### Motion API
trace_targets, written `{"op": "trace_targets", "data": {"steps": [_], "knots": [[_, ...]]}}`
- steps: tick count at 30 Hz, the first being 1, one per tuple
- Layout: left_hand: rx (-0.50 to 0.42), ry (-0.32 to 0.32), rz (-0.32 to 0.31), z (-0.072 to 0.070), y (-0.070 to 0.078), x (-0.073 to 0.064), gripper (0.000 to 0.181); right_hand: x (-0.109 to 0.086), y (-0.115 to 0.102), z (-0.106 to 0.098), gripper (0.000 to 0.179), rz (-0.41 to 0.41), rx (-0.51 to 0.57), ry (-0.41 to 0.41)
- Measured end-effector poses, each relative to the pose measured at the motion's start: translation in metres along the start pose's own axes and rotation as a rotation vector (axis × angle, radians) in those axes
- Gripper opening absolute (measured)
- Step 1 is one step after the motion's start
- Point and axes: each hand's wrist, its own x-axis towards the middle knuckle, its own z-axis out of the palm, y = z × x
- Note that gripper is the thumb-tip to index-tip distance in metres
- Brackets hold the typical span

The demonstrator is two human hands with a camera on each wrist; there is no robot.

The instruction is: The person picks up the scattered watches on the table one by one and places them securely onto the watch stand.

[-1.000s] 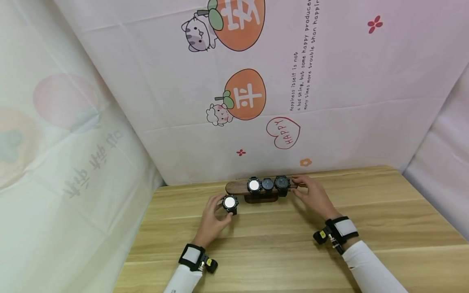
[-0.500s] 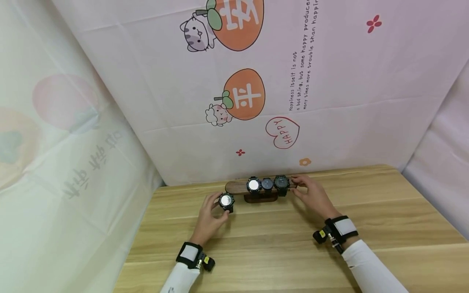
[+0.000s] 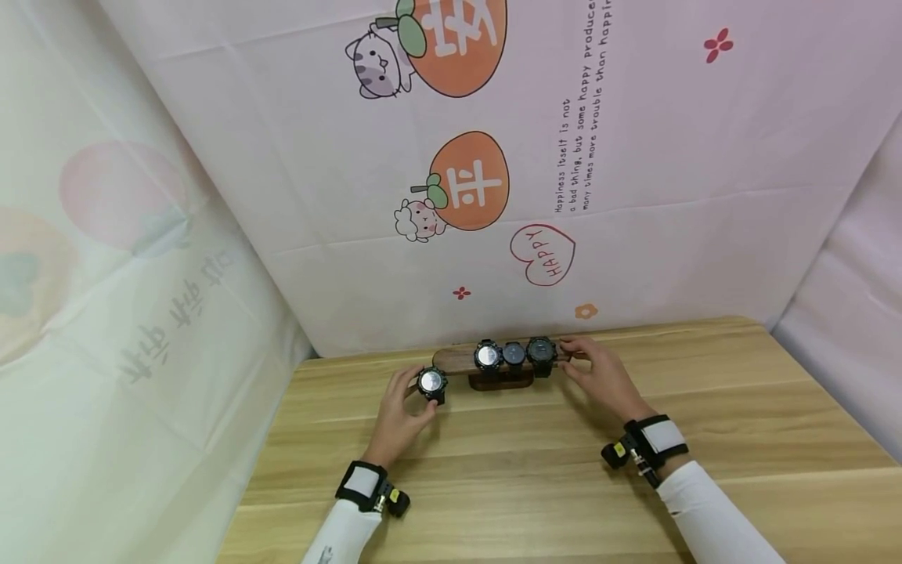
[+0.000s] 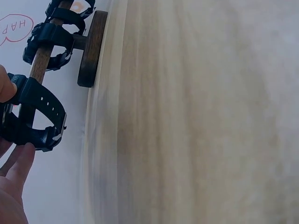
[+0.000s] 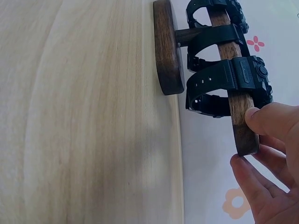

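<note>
My left hand (image 3: 398,423) pinches a black wristwatch (image 3: 431,381) with a round face, at the left end of a dark wooden watch stand (image 3: 454,361). In the left wrist view the bar's end shows through the loop of this watch's strap (image 4: 44,100). Three more black watches hang on the bar: one with a bright face (image 3: 487,355), a smaller one (image 3: 514,353) and a bulkier one (image 3: 541,350). My right hand (image 3: 604,380) grips the bar's right end (image 5: 245,133), thumb on one side and fingers beyond.
The stand's base (image 3: 502,381) rests near the back edge of the wooden table (image 3: 507,486). A white printed cloth (image 3: 338,196) rises right behind it, and another cloth (image 3: 162,392) hangs at the left. Each wrist wears a strapped-on camera (image 3: 398,502).
My left hand and its watch have moved a little left and away from me, toward the bar's left end. The right hand keeps its grip in place.
</note>
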Motion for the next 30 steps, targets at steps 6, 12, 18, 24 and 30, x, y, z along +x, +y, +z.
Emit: {"op": "trace_targets", "data": {"steps": [6,12,18,24,30], "knots": [[-0.001,0.002,-0.016,-0.001,0.001,0.002,0.069,0.0,-0.001,-0.001,0.035,-0.006,-0.001,0.002],[-0.005,0.001,-0.033,-0.001,-0.001,0.005,0.069,0.0,-0.003,-0.001,0.034,-0.015,-0.007,0.008],[0.007,0.005,-0.037,0.0,-0.005,0.007,0.068,0.0,-0.004,-0.002,0.032,-0.021,-0.009,0.012],[0.005,0.009,-0.032,0.0,-0.007,0.009,0.068,0.0,-0.004,-0.001,0.032,-0.016,-0.008,0.014],[-0.005,0.012,-0.036,0.0,-0.006,0.011,0.068,0.001,-0.004,-0.001,0.032,-0.029,-0.009,0.021]]}}
